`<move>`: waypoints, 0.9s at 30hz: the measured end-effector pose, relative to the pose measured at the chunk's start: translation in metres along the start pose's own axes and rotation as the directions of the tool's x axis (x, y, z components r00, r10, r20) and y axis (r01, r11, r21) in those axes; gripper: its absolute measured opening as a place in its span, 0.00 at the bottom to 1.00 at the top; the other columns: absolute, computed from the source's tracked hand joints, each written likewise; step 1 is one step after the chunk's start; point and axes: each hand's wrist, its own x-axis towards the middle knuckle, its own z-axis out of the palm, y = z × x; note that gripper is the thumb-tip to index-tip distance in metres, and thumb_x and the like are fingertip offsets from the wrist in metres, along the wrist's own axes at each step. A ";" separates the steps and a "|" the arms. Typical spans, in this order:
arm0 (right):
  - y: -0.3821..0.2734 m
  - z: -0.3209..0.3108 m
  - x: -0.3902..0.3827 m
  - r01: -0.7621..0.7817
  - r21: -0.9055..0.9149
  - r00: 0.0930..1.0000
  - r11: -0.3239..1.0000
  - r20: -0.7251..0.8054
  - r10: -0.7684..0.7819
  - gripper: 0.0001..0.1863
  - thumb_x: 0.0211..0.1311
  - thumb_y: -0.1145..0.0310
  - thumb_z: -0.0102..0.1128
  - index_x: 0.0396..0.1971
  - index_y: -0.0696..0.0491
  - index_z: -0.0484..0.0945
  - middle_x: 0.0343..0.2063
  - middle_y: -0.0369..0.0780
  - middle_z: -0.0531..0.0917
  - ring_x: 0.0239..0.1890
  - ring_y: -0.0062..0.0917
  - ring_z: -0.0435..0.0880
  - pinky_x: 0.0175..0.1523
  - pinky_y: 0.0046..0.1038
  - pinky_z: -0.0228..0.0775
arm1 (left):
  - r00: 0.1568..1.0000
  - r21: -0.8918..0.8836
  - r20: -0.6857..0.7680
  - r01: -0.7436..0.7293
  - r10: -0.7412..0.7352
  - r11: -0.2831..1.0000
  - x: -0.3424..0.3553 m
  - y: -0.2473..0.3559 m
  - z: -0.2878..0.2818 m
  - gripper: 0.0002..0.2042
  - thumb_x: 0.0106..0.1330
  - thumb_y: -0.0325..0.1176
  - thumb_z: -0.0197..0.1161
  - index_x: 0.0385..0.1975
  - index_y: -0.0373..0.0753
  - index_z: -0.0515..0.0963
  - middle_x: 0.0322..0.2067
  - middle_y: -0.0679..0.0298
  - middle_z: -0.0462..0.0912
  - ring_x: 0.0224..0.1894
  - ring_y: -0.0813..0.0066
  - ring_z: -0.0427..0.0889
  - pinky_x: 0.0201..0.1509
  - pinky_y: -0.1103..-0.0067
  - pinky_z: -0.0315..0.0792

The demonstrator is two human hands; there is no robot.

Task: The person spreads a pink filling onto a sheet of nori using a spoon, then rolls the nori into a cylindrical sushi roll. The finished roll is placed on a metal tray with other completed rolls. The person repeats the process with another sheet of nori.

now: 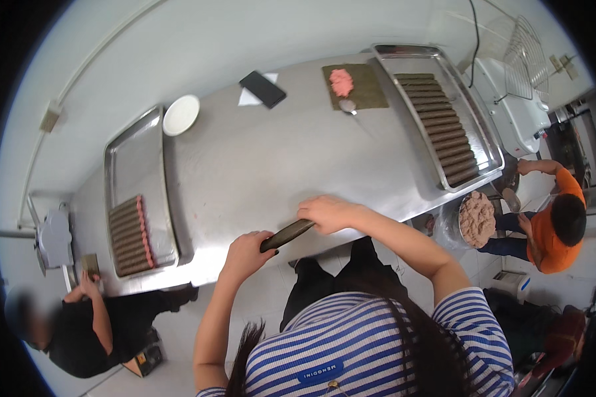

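Along near edge of table (258, 165) | dark roll (288, 236), slanted | left hand (248, 255) closed on one end, right hand (330, 213) on other | toward table's far edge: green sheet (372, 96), pink paste (342, 81) atop

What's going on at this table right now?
The person's left hand and right hand hold a dark seaweed roll by its opposite ends, at the steel table's near edge. Similar rolls lie side by side in the left tray and the right tray. Toward the back, pink paste sits on a seaweed sheet, with a spoon at its front edge.
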 end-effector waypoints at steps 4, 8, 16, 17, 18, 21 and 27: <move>0.084 -0.068 -0.075 -0.098 -0.064 0.992 0.993 -0.091 0.092 0.18 0.40 0.78 0.56 0.37 0.55 0.77 0.38 0.42 0.78 0.48 0.37 0.76 0.50 0.37 0.71 | 0.987 0.043 0.041 -0.159 0.157 0.986 0.104 0.087 -0.010 0.16 0.53 0.37 0.66 0.41 0.40 0.80 0.33 0.58 0.84 0.37 0.58 0.82 0.42 0.69 0.74; 0.176 -0.156 -0.151 -0.226 -0.144 0.964 0.963 -0.173 0.200 0.18 0.39 0.76 0.56 0.37 0.55 0.78 0.37 0.43 0.79 0.45 0.40 0.78 0.48 0.38 0.71 | 0.962 0.083 -0.013 -0.269 0.271 0.959 0.232 0.170 -0.006 0.15 0.53 0.37 0.65 0.41 0.42 0.80 0.33 0.58 0.84 0.38 0.58 0.81 0.42 0.67 0.74; 0.362 -0.277 -0.233 -0.427 -0.155 0.884 0.891 -0.279 0.375 0.19 0.39 0.77 0.58 0.37 0.56 0.80 0.36 0.45 0.81 0.43 0.42 0.79 0.47 0.39 0.72 | 0.931 0.157 0.003 -0.360 0.364 0.920 0.453 0.304 -0.012 0.20 0.52 0.38 0.65 0.46 0.40 0.78 0.37 0.54 0.83 0.40 0.57 0.82 0.46 0.68 0.74; 0.385 -0.285 -0.233 -0.445 -0.131 0.873 0.886 -0.281 0.398 0.19 0.38 0.77 0.57 0.37 0.56 0.81 0.37 0.46 0.81 0.43 0.42 0.79 0.47 0.38 0.72 | 0.922 0.154 0.010 -0.385 0.388 0.910 0.482 0.306 -0.011 0.22 0.51 0.38 0.66 0.48 0.40 0.78 0.40 0.52 0.83 0.43 0.56 0.82 0.49 0.69 0.74; 0.410 -0.290 -0.237 -0.461 -0.108 0.859 0.881 -0.302 0.413 0.19 0.38 0.77 0.57 0.37 0.56 0.81 0.36 0.46 0.82 0.42 0.42 0.79 0.47 0.38 0.72 | 0.923 0.175 0.027 -0.382 0.384 0.907 0.504 0.316 -0.013 0.22 0.51 0.38 0.66 0.48 0.40 0.78 0.41 0.52 0.83 0.43 0.56 0.82 0.50 0.69 0.74; 0.462 -0.303 -0.233 -0.519 -0.030 0.815 0.854 -0.319 0.484 0.19 0.36 0.77 0.57 0.35 0.56 0.82 0.34 0.48 0.83 0.40 0.43 0.81 0.46 0.37 0.72 | 0.939 0.222 0.066 -0.343 0.336 0.913 0.559 0.332 -0.016 0.24 0.50 0.38 0.66 0.49 0.40 0.78 0.42 0.51 0.83 0.44 0.57 0.82 0.50 0.69 0.75; 0.519 -0.302 -0.216 -0.518 0.051 0.808 0.854 -0.300 0.508 0.19 0.37 0.76 0.57 0.36 0.55 0.82 0.34 0.47 0.83 0.41 0.42 0.81 0.45 0.37 0.72 | 0.958 0.244 0.148 -0.277 0.246 0.930 0.628 0.318 -0.012 0.23 0.48 0.38 0.67 0.48 0.40 0.79 0.42 0.54 0.83 0.44 0.58 0.82 0.49 0.70 0.75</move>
